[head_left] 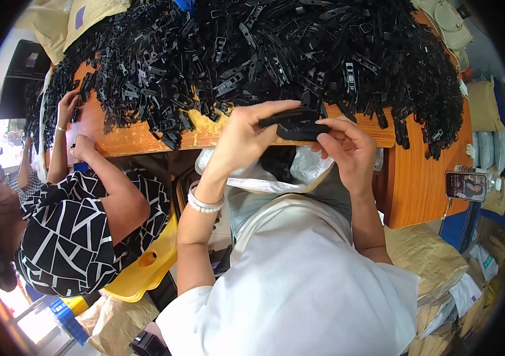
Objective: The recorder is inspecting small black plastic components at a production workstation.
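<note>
The black, elongated, plastic-looking piece [303, 130] lies between the person's two grips, running crosswise from one to the other near the front edge of the orange-brown, wood-grained worktop [427, 196]. Whether it is a single piece or several pressed together cannot be told, black against black.

The left grip [243, 136] is narrow, thumb and fingers pinched on the left end of the piece; the right grip [352, 148] is likewise nearly closed, its thumb and fingertips at the right end. A white beaded bracelet [206, 204] circles the wrist below the left grip.

Just beyond both grips, a broad heap of black plastic-looking parts [252, 53] covers much of the worktop, its nearest parts crowding up behind the held piece. Below and between the grips sits a white bag [276, 184] with dark contents. Well to the right of the right grip is a dark-framed phone [466, 186] with a lit screen. Well left of the left grip, a co-worker in black-and-white patterned clothing [68, 237] has a hand at the heap's edge.
</note>
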Demonstrator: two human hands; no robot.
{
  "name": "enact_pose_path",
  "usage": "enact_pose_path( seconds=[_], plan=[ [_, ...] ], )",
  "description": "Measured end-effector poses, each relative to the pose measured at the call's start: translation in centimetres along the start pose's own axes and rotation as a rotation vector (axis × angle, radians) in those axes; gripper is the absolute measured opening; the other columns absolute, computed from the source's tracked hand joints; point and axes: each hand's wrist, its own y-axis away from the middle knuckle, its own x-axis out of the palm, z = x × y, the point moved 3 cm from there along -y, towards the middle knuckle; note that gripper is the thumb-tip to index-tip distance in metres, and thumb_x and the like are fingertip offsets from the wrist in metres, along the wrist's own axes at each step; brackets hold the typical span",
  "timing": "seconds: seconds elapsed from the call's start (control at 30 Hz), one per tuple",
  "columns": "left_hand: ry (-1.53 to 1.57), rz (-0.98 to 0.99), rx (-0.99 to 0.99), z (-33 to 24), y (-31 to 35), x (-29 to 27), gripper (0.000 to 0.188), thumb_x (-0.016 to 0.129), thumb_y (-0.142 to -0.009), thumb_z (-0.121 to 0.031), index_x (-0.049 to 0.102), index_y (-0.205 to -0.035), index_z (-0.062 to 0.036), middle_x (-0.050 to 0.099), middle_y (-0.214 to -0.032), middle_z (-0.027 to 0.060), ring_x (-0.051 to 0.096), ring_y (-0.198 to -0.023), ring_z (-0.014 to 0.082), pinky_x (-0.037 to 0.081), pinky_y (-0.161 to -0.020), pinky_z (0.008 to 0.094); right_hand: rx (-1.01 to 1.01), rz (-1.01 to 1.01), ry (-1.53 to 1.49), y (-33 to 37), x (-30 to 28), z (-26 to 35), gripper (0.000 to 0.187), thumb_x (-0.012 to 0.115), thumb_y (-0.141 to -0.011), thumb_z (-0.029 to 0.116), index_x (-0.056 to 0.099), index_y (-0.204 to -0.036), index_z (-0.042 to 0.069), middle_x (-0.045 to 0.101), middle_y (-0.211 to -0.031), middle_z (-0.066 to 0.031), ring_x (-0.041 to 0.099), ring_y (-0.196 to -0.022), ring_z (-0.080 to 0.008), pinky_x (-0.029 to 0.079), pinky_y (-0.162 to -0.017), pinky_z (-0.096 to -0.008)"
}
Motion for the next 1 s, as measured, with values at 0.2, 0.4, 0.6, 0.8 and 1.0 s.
enact_pose_path(
  seconds=[0.2, 0.4, 0.6, 0.8, 1.0],
  plan=[
    [-0.313, 0.123, 0.17, -1.3, 2.2, 0.5, 0.052, 0.056, -0.068, 0.003, 0.045, -0.12, 0.0011, 0.053, -0.111, 0.0184, 0.052, -0.104, 0.0274, 0.04, -0.087, 0.0314, -0.196, -0.048, 0.214, 1.1, -0.1, 0.9, 0.019, 0.057, -0.076, -0.005, 0.056, -0.095, -0.007, 0.056, -0.084, -0.008, 0.059, -0.066, -0.0121, 0.047, -0.058, -0.0192],
    [-0.331, 0.132, 0.152, -1.6, 3.4, 0.9, 0.057, 0.064, -0.069, -0.005, 0.043, -0.122, 0.0016, 0.052, -0.114, 0.0192, 0.051, -0.105, 0.0307, 0.038, -0.089, 0.0343, -0.255, 0.078, 0.371, 1.5, 0.4, 1.3, 0.02, 0.059, -0.073, -0.007, 0.056, -0.093, -0.008, 0.055, -0.085, -0.0104, 0.057, -0.066, -0.0126, 0.047, -0.058, -0.0202],
    [-0.202, 0.08, -0.05, -0.4, 4.4, 0.7, 0.051, 0.064, -0.069, -0.006, 0.047, -0.116, 0.0024, 0.059, -0.099, 0.0184, 0.059, -0.091, 0.0278, 0.044, -0.079, 0.0315, -0.376, 0.159, 0.538, 1.4, 1.6, 1.5, 0.024, 0.062, -0.072, -0.001, 0.058, -0.096, -0.004, 0.056, -0.088, -0.0102, 0.057, -0.069, -0.0142, 0.046, -0.06, -0.0219],
    [-0.286, 0.04, 0.076, -0.7, 5.3, 0.3, 0.038, 0.064, -0.069, -0.006, 0.054, -0.105, 0.0033, 0.061, -0.094, 0.0178, 0.061, -0.085, 0.0252, 0.045, -0.074, 0.0308, -0.395, 0.097, 0.437, 1.6, 3.3, 0.0, 0.024, 0.06, -0.076, 0.004, 0.059, -0.1, -0.001, 0.057, -0.091, -0.0096, 0.055, -0.072, -0.0142, 0.044, -0.063, -0.0236],
    [-0.159, 0.009, 0.154, 0.4, 6.5, -0.4, 0.034, 0.065, -0.07, -0.007, 0.054, -0.101, 0.0026, 0.06, -0.092, 0.0173, 0.058, -0.081, 0.0314, 0.045, -0.07, 0.0344, -0.41, 0.19, 0.537, 1.7, 3.8, -0.1, 0.029, 0.062, -0.074, 0.003, 0.058, -0.103, 0.0, 0.057, -0.09, -0.01, 0.053, -0.07, -0.0148, 0.043, -0.063, -0.0224]
  ],
)
